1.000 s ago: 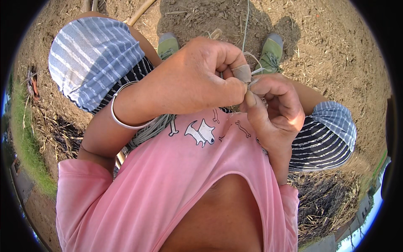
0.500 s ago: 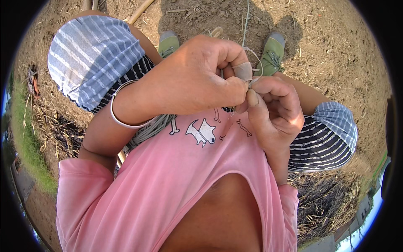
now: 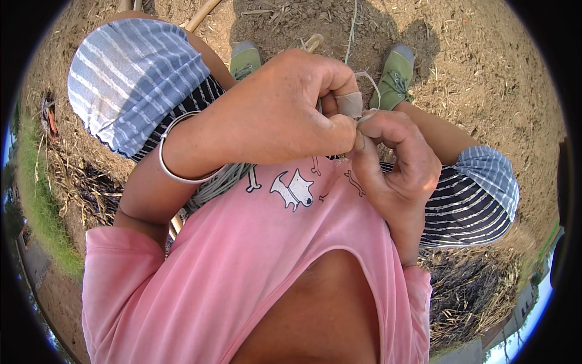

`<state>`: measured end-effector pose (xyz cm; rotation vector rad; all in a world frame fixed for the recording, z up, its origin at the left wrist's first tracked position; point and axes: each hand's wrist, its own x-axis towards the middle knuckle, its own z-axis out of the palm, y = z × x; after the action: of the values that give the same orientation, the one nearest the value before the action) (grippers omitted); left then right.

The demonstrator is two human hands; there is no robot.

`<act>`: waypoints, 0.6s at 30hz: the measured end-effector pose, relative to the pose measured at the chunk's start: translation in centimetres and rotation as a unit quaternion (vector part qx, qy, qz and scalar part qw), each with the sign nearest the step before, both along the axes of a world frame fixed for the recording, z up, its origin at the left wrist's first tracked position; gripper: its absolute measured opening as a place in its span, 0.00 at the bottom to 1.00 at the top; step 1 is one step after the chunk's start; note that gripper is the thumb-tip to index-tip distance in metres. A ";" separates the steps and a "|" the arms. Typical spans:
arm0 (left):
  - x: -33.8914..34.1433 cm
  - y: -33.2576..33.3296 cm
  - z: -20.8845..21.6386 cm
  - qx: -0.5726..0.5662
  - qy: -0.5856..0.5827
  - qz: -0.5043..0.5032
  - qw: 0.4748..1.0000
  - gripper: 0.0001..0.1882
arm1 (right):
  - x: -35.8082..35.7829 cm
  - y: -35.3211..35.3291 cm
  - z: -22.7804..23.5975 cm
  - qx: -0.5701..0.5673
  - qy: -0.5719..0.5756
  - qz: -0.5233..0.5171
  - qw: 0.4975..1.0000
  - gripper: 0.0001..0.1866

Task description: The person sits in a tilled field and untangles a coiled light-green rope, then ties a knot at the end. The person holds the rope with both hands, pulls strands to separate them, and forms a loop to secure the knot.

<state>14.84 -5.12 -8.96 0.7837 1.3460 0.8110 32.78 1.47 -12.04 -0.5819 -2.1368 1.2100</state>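
Matt cord (image 3: 353,29), glossy metal bangle (image 3: 162,159), cloth shirt (image 3: 254,242) (matt too)

Lettering, labels, numbers and signs: none can be read. On the pink short-sleeved cloth shirt (image 3: 200,267), only pictorial print is borne: a small white dog figure (image 3: 295,190) outlined in black, accompanied by slender black-outlined bone shapes (image 3: 253,180).

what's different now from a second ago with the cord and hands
The pale cord has changed shape: its loop now bows rightward and curls back down to the right hand, where a short length stuck out before. Nothing was visibly taken hold of or let go. The left hand and right hand stay close together, nearly in place.
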 end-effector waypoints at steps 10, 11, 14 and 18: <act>0.2 -0.1 -0.1 0.008 0.000 -0.003 1.000 0.04 | 0.0 -0.4 -0.7 -0.021 0.030 -0.019 0.999 0.13; 0.2 -0.1 -0.1 0.010 0.002 -0.003 1.000 0.04 | 0.0 -0.4 -0.7 -0.028 0.038 -0.019 0.999 0.13; 0.2 -0.1 -0.2 0.016 -0.012 0.033 0.999 0.04 | 0.1 -0.5 -0.9 -0.081 0.045 -0.026 0.995 0.11; -0.3 -0.1 -0.1 0.016 -0.004 0.083 0.996 0.04 | 0.5 -1.5 -0.7 -0.229 0.057 -0.077 0.969 0.09</act>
<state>14.52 -5.21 -9.07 0.6987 1.4084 0.9668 33.31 0.01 -12.74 -0.8343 -1.6842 1.6147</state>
